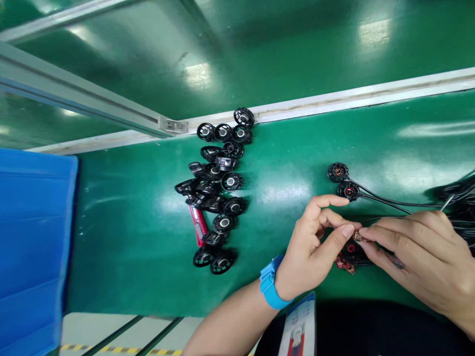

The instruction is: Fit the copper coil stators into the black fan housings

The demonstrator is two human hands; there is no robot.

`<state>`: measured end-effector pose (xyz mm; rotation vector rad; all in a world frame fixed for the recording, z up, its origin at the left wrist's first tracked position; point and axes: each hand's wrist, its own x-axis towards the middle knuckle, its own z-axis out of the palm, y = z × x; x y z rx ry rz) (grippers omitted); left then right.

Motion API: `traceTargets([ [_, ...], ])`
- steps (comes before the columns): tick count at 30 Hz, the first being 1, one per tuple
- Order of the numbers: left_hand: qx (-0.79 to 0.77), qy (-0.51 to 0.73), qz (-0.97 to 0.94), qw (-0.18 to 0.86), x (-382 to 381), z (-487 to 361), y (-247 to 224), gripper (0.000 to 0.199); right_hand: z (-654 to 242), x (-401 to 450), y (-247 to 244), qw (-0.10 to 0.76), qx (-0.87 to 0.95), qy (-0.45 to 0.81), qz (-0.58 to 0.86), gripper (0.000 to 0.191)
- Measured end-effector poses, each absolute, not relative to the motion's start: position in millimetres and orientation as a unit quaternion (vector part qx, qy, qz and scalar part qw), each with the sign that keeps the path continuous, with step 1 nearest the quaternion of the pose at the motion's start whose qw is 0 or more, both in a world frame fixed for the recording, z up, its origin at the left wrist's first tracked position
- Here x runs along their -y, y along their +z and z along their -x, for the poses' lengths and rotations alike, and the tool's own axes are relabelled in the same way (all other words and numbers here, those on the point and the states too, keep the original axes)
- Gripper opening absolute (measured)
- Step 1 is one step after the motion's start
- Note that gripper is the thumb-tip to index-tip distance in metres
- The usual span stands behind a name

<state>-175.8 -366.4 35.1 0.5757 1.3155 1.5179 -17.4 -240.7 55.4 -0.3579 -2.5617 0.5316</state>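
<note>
My left hand, with a blue wrist strap, pinches a small copper-coloured wound coil between thumb and fingertip, its index finger raised. From the other side, my right hand grips the same coil with thumb and fingers. A thin metal rod sticks out behind the right hand; its other end is hidden. Just beyond my hands lie two round black motor parts with copper windings and black cables. Below my fingers are several loose red-copper coils, partly covered.
Left of my hands, several black motor housings lie in a loose cluster on the green table. Among them is a red utility knife. A blue bin stands far left. A metal frame rail runs along the back.
</note>
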Motion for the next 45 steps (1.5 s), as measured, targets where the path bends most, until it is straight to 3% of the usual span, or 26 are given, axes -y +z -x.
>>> traceTargets([
  [4, -0.518, 0.627, -0.228, 0.535, 366.3, 178.3, 31.8, 0.044, 17.4, 240.2, 56.8, 0.251, 0.937, 0.203, 0.133, 0.022],
  [9, -0.476, 0.627, -0.203, 0.582, 365.6, 182.0, 30.4, 0.032, 17.7, 239.4, 60.3, 0.241, 0.934, 0.220, 0.143, 0.020],
  [15, -0.482, 0.659, -0.315, 0.484, 366.7, 180.9, 31.5, 0.026, 16.6, 235.9, 66.3, 0.241, 0.912, 0.294, 0.154, 0.017],
  [28, -0.548, 0.633, -0.408, 0.365, 362.0, 181.2, 38.7, 0.007, 19.6, 236.5, 64.6, 0.247, 0.910, 0.291, 0.162, 0.013],
  [37, -0.502, 0.667, -0.221, 0.505, 364.1, 180.0, 36.6, 0.011, 19.1, 234.1, 69.1, 0.266, 0.916, 0.256, 0.160, 0.018],
  [45, -0.471, 0.680, -0.157, 0.539, 362.8, 179.5, 35.4, 0.016, 18.4, 235.4, 65.0, 0.251, 0.931, 0.221, 0.144, 0.012],
])
